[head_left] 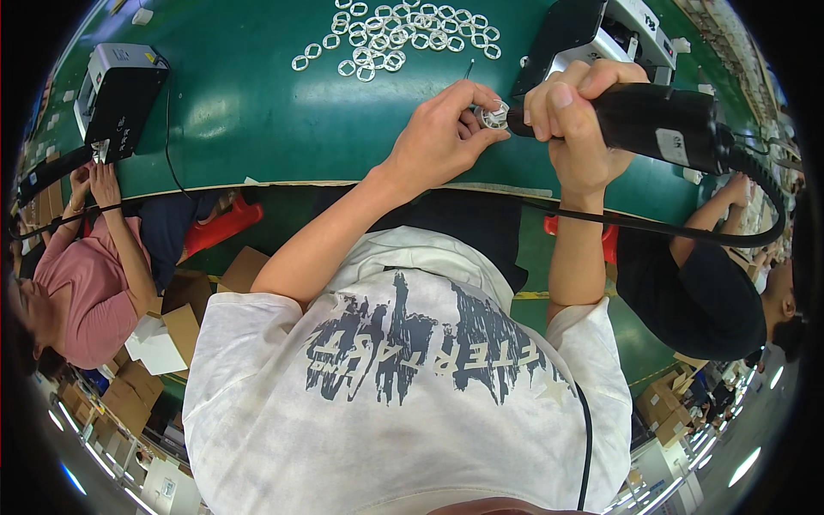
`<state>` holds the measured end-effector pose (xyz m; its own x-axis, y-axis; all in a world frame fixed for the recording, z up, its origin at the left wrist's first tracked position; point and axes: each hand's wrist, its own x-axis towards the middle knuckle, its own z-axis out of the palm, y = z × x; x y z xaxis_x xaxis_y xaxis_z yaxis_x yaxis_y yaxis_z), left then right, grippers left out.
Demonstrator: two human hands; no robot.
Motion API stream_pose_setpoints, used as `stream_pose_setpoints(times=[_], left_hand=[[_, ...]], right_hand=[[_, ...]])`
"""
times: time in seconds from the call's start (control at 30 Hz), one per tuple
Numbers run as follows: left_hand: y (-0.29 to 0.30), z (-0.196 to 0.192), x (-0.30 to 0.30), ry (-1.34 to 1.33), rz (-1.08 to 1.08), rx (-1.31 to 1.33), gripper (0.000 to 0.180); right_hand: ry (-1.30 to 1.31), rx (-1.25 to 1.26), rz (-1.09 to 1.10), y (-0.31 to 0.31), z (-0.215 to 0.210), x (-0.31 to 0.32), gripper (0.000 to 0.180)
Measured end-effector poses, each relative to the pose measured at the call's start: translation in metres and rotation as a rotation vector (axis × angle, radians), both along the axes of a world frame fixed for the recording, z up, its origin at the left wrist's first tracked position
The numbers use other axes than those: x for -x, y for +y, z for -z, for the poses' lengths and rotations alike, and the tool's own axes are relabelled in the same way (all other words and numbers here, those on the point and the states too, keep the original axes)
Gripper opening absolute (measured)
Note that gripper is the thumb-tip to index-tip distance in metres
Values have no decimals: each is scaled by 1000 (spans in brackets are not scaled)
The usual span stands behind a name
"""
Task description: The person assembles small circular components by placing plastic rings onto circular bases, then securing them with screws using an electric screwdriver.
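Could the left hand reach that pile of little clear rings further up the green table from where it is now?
Probably yes. The left hand pinches a small clear part against the black power tool's tip, and bare green table lies between it and the ring pile. It would likely need to let go of the part first.

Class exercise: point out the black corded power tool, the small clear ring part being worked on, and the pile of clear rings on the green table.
black power tool [661,124], head view, on the middle of its body.
clear ring part [494,114], head view, on its centre at the left hand's fingertips.
pile of clear rings [399,34], head view, on the heap's middle.
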<state>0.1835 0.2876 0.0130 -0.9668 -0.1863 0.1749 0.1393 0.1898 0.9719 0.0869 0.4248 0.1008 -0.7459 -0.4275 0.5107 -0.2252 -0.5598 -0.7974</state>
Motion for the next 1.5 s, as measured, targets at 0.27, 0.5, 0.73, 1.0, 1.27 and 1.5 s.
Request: stream_pose_setpoints(times=[0.27, 0.5, 0.73, 1.0, 1.27, 1.5], left_hand=[[1, -1, 0, -13, 10, 30, 34], [-1, 3, -1, 25, -22, 32, 35], [0, 0, -1, -33, 6, 64, 36], [1, -3, 0, -26, -4, 108, 42], [-2, -2, -3, -19, 0, 87, 42], [-1, -6, -3, -41, 7, 83, 42]], right_hand=[[19, -183, 86, 1, 6, -2, 25], [82, 112, 116, 30, -31, -11, 30], [210, 5, 481, 60, -37, 16, 27], [117, -63, 261, 49, -32, 4, 27], [82, -113, 180, 0, -12, -23, 29], [99, -138, 180, -5, -9, -19, 29]])
